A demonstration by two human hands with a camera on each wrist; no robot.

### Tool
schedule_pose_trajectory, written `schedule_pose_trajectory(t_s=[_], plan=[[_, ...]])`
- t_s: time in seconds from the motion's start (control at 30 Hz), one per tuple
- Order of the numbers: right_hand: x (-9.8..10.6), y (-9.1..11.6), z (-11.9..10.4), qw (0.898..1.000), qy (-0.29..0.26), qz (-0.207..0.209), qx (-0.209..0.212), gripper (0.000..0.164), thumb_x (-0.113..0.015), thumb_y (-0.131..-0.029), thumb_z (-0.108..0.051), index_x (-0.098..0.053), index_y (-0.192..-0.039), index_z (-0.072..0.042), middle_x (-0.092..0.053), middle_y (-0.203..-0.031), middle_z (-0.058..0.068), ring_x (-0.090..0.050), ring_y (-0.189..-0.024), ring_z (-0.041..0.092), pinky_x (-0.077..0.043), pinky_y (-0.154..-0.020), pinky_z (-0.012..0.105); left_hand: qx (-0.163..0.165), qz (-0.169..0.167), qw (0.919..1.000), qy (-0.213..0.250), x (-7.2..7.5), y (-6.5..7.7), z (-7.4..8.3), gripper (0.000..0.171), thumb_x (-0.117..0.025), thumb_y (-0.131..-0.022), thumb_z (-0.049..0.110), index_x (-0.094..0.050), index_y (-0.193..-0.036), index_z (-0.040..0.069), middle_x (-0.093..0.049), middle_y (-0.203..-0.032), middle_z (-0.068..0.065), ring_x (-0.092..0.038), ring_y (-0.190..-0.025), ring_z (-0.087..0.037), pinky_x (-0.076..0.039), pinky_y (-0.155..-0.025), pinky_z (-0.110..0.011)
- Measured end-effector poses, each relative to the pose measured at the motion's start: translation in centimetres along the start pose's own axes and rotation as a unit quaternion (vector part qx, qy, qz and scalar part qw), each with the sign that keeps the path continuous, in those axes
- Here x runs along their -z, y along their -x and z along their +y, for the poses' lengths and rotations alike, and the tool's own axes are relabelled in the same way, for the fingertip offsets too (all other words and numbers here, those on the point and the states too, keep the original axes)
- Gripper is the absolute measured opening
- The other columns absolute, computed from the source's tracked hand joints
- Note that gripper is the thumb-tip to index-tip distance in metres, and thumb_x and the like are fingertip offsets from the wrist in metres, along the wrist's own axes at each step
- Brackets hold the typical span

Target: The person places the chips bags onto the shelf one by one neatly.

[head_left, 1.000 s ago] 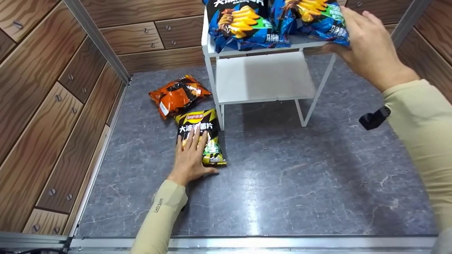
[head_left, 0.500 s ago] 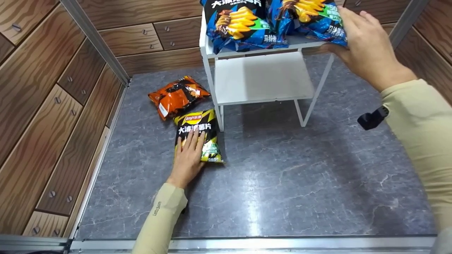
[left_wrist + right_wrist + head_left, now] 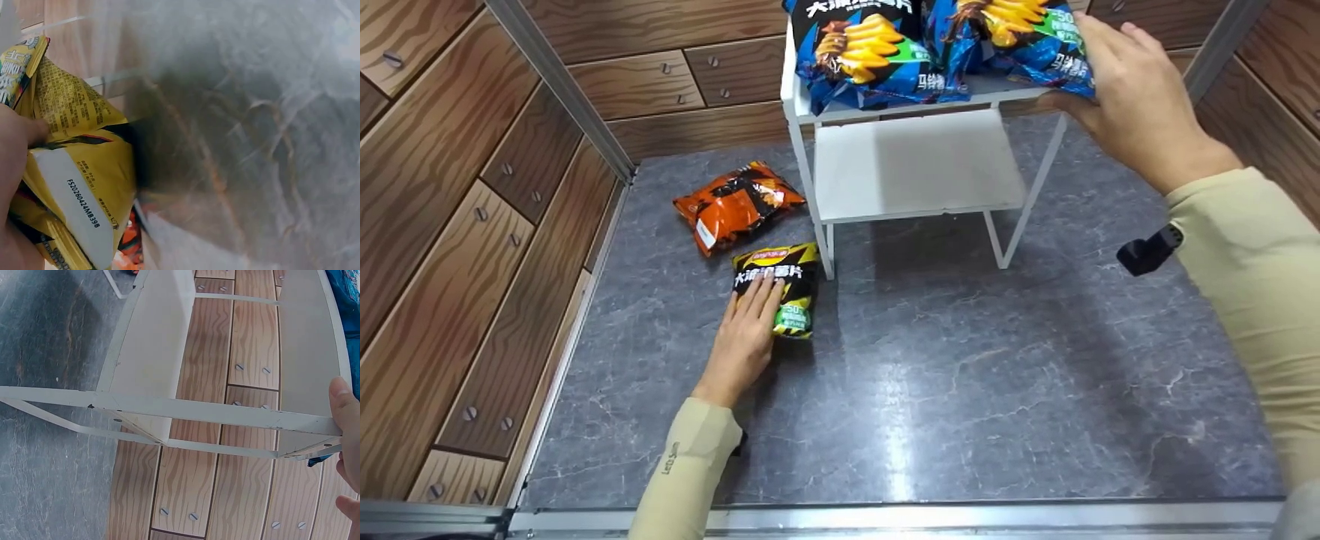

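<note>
In the head view my left hand (image 3: 739, 346) grips a yellow-and-black bag of potato chips (image 3: 795, 296), fingers over its printed front. The left wrist view shows the yellow back of the bag (image 3: 84, 185) turned to the camera, with my thumb against it; it looks raised from the floor. My right hand (image 3: 1144, 105) lies at the right end of the white rack's top shelf, fingers fairly straight along a blue bag of chips (image 3: 1020, 45). In the right wrist view my right thumb (image 3: 342, 400) touches the corner of the white rack (image 3: 225, 413).
Beside the first blue bag is another blue bag of chips (image 3: 866, 56) on the top shelf. Below it is a white lower shelf (image 3: 919, 165). An orange bag of chips (image 3: 739, 206) lies on the grey floor (image 3: 997, 390). Wood-patterned walls (image 3: 450, 187) enclose the space.
My left hand has slid its thumb under the yellow-and-black bag and tilted it, its near end shifting up and left. The right hand stays in place against the blue bag.
</note>
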State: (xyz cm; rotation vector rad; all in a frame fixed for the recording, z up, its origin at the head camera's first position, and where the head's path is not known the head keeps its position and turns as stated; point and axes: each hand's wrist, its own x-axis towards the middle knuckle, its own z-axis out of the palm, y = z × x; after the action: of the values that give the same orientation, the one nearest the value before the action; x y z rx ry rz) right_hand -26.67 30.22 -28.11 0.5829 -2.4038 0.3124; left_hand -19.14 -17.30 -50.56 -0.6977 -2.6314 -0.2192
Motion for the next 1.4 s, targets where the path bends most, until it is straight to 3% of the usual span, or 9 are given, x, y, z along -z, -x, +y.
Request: schedule_pose_trajectory(t_s=[0.23, 0.7, 0.93, 1.4], plan=[[-0.1, 0.0, 0.0, 1.000, -0.003, 0.001, -0.001, 0.074, -0.070, -0.091, -0.024, -0.034, -0.152, -0.002, -0.043, -0.152, 0.022, -0.043, -0.139, 0.041, -0.022, -0.124, 0.048, 0.014, -0.018, 0.9995, 0.020, 2.4, -0.2, -0.1, 0.073, -0.052, -0.080, -0.016, -0.043, -0.149, 0.006, -0.045, -0.153, -0.014, -0.040, -0.144, -0.032, -0.034, -0.116, -0.059], [-0.1, 0.1, 0.0, 1.000, -0.007, -0.005, -0.008, 0.075, -0.070, -0.091, -0.023, -0.033, -0.153, -0.002, -0.042, -0.153, 0.022, -0.042, -0.140, 0.040, -0.021, -0.125, 0.048, -0.006, -0.002, 1.0000, 0.006, 6.9, -0.5, 0.1, 0.068, -0.052, -0.073, -0.016, -0.057, -0.137, 0.006, -0.059, -0.142, -0.012, -0.054, -0.133, -0.029, -0.043, -0.111, -0.050], [-0.1, 0.0, 0.1, 1.000, -0.004, -0.008, -0.013, 0.075, -0.069, -0.092, -0.024, -0.032, -0.154, -0.004, -0.042, -0.154, 0.021, -0.042, -0.141, 0.039, -0.021, -0.125, 0.048, -0.043, 0.027, 0.9984, 0.026, 7.9, -1.2, 2.1, 0.069, -0.054, -0.070, -0.016, -0.060, -0.134, 0.007, -0.062, -0.138, -0.011, -0.057, -0.130, -0.028, -0.046, -0.109, -0.045], [-0.1, 0.1, 0.0, 1.000, -0.004, -0.010, -0.015, 0.075, -0.069, -0.092, -0.024, -0.032, -0.154, -0.003, -0.041, -0.154, 0.021, -0.041, -0.141, 0.040, -0.020, -0.125, 0.047, -0.118, 0.077, 0.9882, 0.061, 8.8, -3.9, 6.5, 0.073, -0.051, -0.067, -0.019, -0.059, -0.135, 0.007, -0.061, -0.139, -0.010, -0.057, -0.130, -0.026, -0.046, -0.110, -0.038]])
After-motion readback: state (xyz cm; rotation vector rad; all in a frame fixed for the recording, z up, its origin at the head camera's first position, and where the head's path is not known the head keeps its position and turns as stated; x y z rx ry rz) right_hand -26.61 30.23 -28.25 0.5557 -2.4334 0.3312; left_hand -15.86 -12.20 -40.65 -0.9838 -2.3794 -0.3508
